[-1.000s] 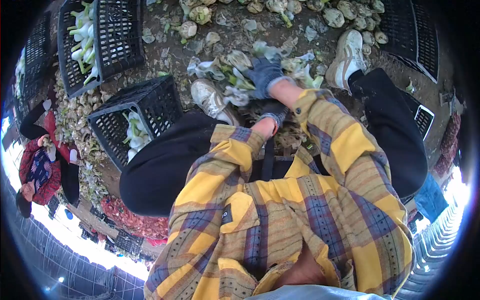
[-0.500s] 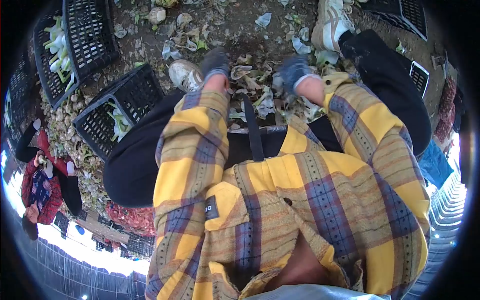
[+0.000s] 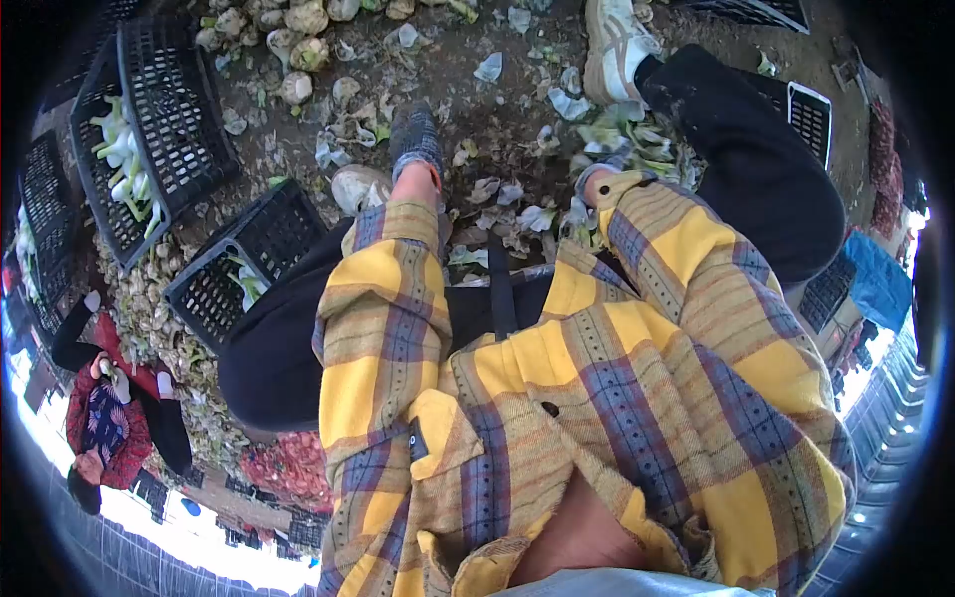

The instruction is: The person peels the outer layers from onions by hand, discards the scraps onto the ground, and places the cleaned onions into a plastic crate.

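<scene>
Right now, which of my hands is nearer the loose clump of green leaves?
Right. Your right hand is at the near edge of the clump of green leaves; your left hand is well off to the left of it, beside your left shoe.

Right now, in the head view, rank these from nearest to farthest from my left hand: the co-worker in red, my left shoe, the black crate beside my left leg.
From your left hand:
1. Left shoe, just to its left.
2. Black crate, farther left.
3. Co-worker, at the far left.
</scene>
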A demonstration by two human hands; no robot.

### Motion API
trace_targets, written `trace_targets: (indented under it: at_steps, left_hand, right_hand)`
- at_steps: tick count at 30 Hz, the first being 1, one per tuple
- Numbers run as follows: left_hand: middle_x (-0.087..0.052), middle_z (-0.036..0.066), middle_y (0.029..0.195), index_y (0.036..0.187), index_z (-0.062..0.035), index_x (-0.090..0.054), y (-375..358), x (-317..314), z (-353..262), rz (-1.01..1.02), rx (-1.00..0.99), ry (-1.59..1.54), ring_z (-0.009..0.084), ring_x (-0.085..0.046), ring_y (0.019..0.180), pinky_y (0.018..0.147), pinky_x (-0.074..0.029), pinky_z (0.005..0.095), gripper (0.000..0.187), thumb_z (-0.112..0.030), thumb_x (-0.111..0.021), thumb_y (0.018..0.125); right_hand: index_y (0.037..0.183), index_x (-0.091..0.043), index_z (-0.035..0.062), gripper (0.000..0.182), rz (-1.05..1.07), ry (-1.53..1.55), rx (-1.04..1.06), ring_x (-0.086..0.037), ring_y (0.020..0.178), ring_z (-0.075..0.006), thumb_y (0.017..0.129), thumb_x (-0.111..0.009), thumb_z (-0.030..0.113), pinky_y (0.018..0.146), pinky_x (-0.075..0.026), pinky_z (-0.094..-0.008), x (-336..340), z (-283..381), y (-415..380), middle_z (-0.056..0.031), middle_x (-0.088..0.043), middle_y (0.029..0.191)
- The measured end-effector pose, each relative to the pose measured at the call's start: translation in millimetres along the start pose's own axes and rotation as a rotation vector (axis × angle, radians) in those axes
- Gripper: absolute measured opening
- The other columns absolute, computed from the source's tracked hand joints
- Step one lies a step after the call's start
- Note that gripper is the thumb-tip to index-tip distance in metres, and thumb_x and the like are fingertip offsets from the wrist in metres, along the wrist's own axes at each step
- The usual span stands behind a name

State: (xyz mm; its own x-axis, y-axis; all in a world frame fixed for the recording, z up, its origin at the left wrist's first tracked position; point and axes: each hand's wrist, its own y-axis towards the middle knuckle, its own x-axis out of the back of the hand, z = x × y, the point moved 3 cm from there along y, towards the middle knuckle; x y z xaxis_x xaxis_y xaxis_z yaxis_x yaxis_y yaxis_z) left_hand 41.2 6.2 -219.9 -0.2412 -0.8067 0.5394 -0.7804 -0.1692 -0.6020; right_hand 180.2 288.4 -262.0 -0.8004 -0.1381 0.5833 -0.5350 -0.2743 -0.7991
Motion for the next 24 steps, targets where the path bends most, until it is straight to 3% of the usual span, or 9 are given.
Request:
trace_targets:
  at_steps: [7,9,10,13,14,16,19,23,24]
  left_hand:
    - [-0.046,0.019,0.122,0.116,-0.0012,-0.050,11,9,-20,0.068,-0.422,0.184,0.0315,-0.041,0.116,0.095,-0.031,0.0355,0.050,-0.040,-0.037,0.087]
    - [-0.046,0.019,0.122,0.116,-0.0012,-0.050,12,14,-23,0.098,-0.375,0.168,0.0315,-0.041,0.116,0.095,-0.032,0.0355,0.050,-0.040,-0.037,0.087]
    - [-0.046,0.019,0.122,0.116,-0.0013,-0.050,12,14,-22,0.108,-0.371,0.163,0.0315,-0.041,0.116,0.095,-0.032,0.0355,0.050,-0.040,-0.037,0.087]
    - [-0.047,0.019,0.122,0.116,-0.0013,-0.050,8,11,-18,0.143,-0.371,0.153,0.0314,-0.041,0.115,0.095,-0.032,0.0355,0.050,-0.040,-0.037,0.087]
    - [-0.047,0.019,0.122,0.116,-0.0013,-0.050,3,8,-18,0.151,-0.373,0.156,0.0314,-0.041,0.115,0.095,-0.032,0.0355,0.050,-0.040,-0.037,0.087]
    - [-0.047,0.019,0.121,0.116,-0.0013,-0.050,-2,5,-15,0.159,-0.371,0.179,0.0314,-0.041,0.115,0.095,-0.032,0.0355,0.050,-0.039,-0.037,0.087]
    - [-0.047,0.019,0.121,0.116,-0.0013,-0.050,-14,0,-3,0.160,-0.314,0.232,0.0314,-0.041,0.115,0.095,-0.032,0.0355,0.050,-0.039,-0.037,0.087]
    - [-0.047,0.019,0.121,0.116,-0.0013,-0.050,-26,-9,9,0.178,-0.229,0.314,0.0314,-0.042,0.115,0.095,-0.032,0.0354,0.049,-0.039,-0.037,0.087]
    - [-0.047,0.019,0.121,0.115,-0.0014,-0.050,-28,-9,8,0.180,-0.214,0.336,0.0314,-0.042,0.115,0.095,-0.032,0.0354,0.049,-0.039,-0.037,0.087]
  right_hand:
    - [0.120,-0.046,0.0092,0.044,0.008,-0.158,0.024,-0.057,0.095,-0.0327,0.080,-0.050,0.028,0.082,-0.046,-0.0404,195,42,-6,-0.0154,-0.058,0.106]
    - [0.113,-0.053,0.0111,0.037,-0.677,-0.056,0.084,-0.057,0.094,-0.0311,0.082,-0.050,0.032,0.081,-0.046,-0.0388,270,63,-48,-0.0150,-0.059,0.100]
    - [0.113,-0.053,0.0111,0.037,-0.694,-0.054,0.070,-0.057,0.094,-0.0311,0.082,-0.050,0.032,0.081,-0.046,-0.0388,287,57,-68,-0.0150,-0.059,0.100]
    - [0.105,-0.056,0.0049,0.033,-1.603,0.138,0.671,-0.056,0.092,-0.0245,0.074,-0.063,0.011,0.079,-0.048,-0.0324,364,42,-195,-0.0133,-0.056,0.102]
    - [0.105,-0.056,0.0049,0.033,-1.617,0.114,0.653,-0.056,0.092,-0.0245,0.074,-0.063,0.011,0.079,-0.048,-0.0324,359,36,-219,-0.0133,-0.056,0.102]
    - [0.104,-0.060,0.0146,0.027,-1.789,-0.053,-0.003,-0.056,0.086,-0.0277,0.078,-0.060,0.021,0.074,-0.045,-0.0328,351,9,-258,-0.0099,-0.060,0.095]
    - [0.096,-0.059,0.0091,0.024,-1.226,0.298,-0.506,-0.059,0.082,-0.0275,0.078,-0.056,0.025,0.071,-0.047,-0.0384,255,-99,-186,-0.0138,-0.060,0.091]
    - [0.077,-0.059,0.0042,0.019,-0.648,-0.066,-0.051,-0.055,0.067,-0.0282,0.071,-0.050,0.019,0.064,-0.043,-0.0383,109,-42,-68,-0.0130,-0.058,0.072]
    - [0.081,-0.061,0.0052,0.019,-0.765,-0.126,-0.112,-0.058,0.074,-0.0290,0.074,-0.048,0.017,0.070,-0.044,-0.0391,46,-30,-6,-0.0120,-0.060,0.078]
